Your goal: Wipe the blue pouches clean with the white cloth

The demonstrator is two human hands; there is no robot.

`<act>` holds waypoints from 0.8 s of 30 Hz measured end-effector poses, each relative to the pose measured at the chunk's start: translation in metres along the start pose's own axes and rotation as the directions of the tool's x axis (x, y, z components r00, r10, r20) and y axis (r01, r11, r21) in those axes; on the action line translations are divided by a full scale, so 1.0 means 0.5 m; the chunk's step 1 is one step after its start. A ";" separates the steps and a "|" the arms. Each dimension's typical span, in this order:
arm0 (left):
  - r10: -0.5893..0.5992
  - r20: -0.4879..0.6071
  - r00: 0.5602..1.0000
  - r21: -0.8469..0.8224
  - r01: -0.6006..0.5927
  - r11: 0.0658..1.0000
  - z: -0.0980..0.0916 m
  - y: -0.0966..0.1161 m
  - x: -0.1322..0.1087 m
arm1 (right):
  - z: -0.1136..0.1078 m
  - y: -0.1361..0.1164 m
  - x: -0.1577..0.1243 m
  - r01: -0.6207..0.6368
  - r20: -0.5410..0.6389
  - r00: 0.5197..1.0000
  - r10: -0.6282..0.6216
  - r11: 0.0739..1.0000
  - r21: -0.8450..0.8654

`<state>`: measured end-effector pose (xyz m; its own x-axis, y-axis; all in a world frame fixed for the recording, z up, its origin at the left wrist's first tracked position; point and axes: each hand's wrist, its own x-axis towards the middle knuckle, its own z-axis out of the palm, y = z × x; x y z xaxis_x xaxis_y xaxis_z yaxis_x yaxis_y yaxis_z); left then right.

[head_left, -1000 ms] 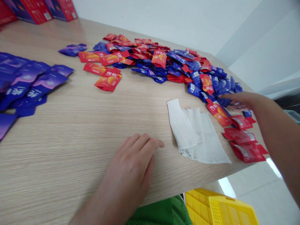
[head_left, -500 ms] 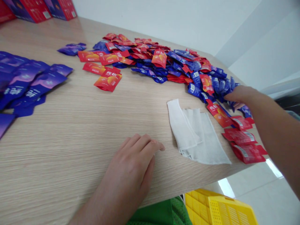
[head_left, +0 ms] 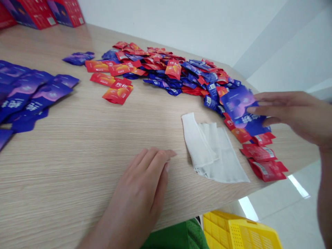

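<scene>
On wood-grain table (head_left: 64, 173), right hand (head_left: 290, 114), fingers apparently pinching blue sachet (head_left: 240, 107); left hand (head_left: 137, 186) resting flat, fingers together.

R fingers (head_left: 275, 105) cover the right end of the blue foil sachet (head_left: 237, 105), so the grip can't be seen. The sachet hides most of the red sachets (head_left: 234, 129) under it. R forearm (head_left: 324, 193) is cut off by the right edge, L forearm (head_left: 124, 211) by the btm edge. Below L fingers (head_left: 155, 160), green mesh cloth (head_left: 176, 238) and yellow plastic crate (head_left: 241, 235) are cut off too. Far left of them, purple sachets (head_left: 23, 93) run out of frame. Further up, red-and-blue sachet heap (head_left: 166, 69) has print too small to read.
</scene>
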<state>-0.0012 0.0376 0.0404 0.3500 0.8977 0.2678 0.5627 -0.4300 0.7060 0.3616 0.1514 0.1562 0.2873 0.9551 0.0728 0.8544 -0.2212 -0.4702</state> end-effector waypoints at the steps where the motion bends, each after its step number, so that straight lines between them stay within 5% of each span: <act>1: -0.021 -0.032 0.999 -0.002 0.021 1.000 -0.001 0.003 -0.002 | 0.016 -0.020 -0.036 -0.017 0.150 0.989 -0.010 0.983 0.181; 3: -0.092 -0.090 0.992 -0.027 0.090 0.996 -0.004 0.011 -0.007 | 0.057 -0.059 -0.102 -0.055 0.441 0.886 -0.142 0.913 0.405; 5: -0.186 -0.092 0.978 -0.097 0.177 0.979 -0.007 0.015 -0.012 | 0.103 -0.094 -0.150 -0.069 0.648 0.694 -0.313 0.868 0.492; 7: -0.269 -0.045 0.962 -0.203 0.255 0.945 -0.008 0.012 -0.015 | 0.145 -0.123 -0.179 -0.105 0.732 0.540 -0.415 0.830 0.548; 9: -0.326 -0.010 0.945 -0.304 0.308 0.902 -0.008 0.001 -0.016 | 0.177 -0.144 -0.193 -0.148 0.751 0.455 -0.479 0.791 0.594; 14: -0.400 -0.050 0.915 -0.441 0.339 0.831 -0.003 -0.041 -0.016 | 0.217 -0.176 -0.218 -0.201 0.726 0.478 -0.494 0.743 0.638; 20: -0.354 -0.045 0.934 -0.431 0.301 0.851 -0.001 -0.028 -0.010 | 0.252 -0.197 -0.276 -0.359 0.662 0.620 -0.422 0.597 0.717; 22: -0.339 -0.047 0.939 -0.381 0.297 0.875 -0.005 -0.021 -0.010 | 0.250 -0.195 -0.291 -0.317 0.662 0.630 -0.406 0.644 0.696; 24: -0.340 -0.114 0.934 -0.283 0.298 0.912 -0.008 -0.020 -0.011 | 0.236 -0.186 -0.298 -0.172 0.613 0.696 -0.373 0.743 0.647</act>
<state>-0.0118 0.0373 0.0348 0.0502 0.9952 0.0844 0.4056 -0.0976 0.9088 0.1881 0.0529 0.0854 -0.3841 0.8685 -0.3133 0.3048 -0.2010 -0.9310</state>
